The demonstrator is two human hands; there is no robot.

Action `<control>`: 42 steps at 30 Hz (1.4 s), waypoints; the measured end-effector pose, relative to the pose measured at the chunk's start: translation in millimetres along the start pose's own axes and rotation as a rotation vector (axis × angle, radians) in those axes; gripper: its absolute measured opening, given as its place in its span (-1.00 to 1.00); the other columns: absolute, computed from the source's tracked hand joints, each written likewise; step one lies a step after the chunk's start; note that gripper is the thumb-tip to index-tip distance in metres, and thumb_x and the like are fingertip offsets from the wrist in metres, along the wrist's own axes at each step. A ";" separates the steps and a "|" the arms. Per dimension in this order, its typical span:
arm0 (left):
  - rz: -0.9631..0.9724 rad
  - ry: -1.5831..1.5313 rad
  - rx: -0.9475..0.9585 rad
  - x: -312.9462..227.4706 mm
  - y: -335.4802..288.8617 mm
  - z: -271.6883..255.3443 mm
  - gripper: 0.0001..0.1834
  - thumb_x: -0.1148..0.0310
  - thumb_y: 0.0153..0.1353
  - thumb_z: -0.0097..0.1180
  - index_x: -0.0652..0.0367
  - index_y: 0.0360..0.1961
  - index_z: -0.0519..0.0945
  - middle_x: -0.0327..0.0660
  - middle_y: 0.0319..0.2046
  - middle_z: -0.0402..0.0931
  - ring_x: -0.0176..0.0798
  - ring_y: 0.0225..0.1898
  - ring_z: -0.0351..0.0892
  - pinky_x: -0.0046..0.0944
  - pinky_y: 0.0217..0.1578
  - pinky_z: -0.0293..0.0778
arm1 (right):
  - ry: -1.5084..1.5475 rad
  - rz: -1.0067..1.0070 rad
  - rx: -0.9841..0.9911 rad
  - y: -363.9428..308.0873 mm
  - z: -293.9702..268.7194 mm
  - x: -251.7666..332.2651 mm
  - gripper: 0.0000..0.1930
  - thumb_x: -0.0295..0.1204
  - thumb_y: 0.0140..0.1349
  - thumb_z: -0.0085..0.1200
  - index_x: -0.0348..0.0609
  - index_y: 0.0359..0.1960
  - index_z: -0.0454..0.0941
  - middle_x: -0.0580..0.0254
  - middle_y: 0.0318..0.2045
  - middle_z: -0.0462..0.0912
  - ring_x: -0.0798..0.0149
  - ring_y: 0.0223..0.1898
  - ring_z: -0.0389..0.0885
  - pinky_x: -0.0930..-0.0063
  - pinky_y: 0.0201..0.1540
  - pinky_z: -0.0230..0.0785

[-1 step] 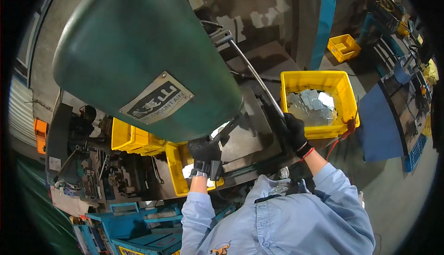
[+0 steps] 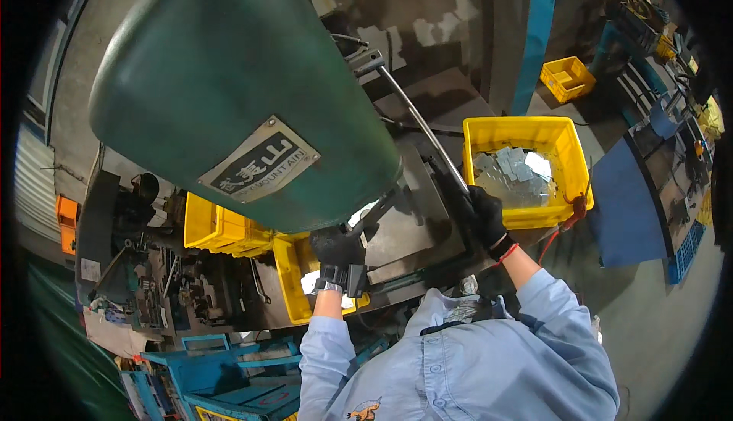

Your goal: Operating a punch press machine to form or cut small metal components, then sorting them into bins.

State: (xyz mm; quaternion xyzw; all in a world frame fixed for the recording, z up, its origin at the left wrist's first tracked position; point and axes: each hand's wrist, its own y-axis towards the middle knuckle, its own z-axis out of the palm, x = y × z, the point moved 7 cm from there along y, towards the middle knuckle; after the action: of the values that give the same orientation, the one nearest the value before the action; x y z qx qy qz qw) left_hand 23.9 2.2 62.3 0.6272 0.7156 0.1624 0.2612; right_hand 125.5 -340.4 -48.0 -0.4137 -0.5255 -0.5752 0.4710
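The green drill press head with its metal nameplate fills the upper left and covers part of the work spot. My right hand, in a black glove, is closed round the lower end of a long metal lever. By the lower edge of the head is my black-gloved left hand, its fingers bunched above the machine table. A small bright metal piece shows just beyond those fingers. The head and glove hide the fingertips, so the exact grip cannot be made out.
A yellow bin of thin silver plates stands right of the table. Another yellow bin holding bright pieces sits below my left wrist, beside stacked yellow bins. Wrenches and metal parts crowd the bench at left. A blue frame stands lower left.
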 end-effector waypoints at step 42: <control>-0.069 0.194 -0.022 43.4 -25.1 31.0 -0.13 -0.47 0.00 0.49 0.15 -0.04 0.73 0.08 -0.20 0.71 0.25 -0.08 0.70 0.23 -0.07 0.61 | -0.254 -0.022 0.054 -36.9 -14.8 122.4 -0.81 -0.35 0.58 0.28 -0.23 -0.01 0.75 0.39 -0.37 0.71 0.55 -0.35 0.55 0.49 -0.30 0.41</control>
State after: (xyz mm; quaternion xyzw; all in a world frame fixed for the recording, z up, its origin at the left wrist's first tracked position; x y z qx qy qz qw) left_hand 18.0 37.9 15.8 0.5807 0.7567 0.2213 0.2030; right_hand 63.6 -368.1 61.3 -0.4647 -0.6007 -0.5088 0.4053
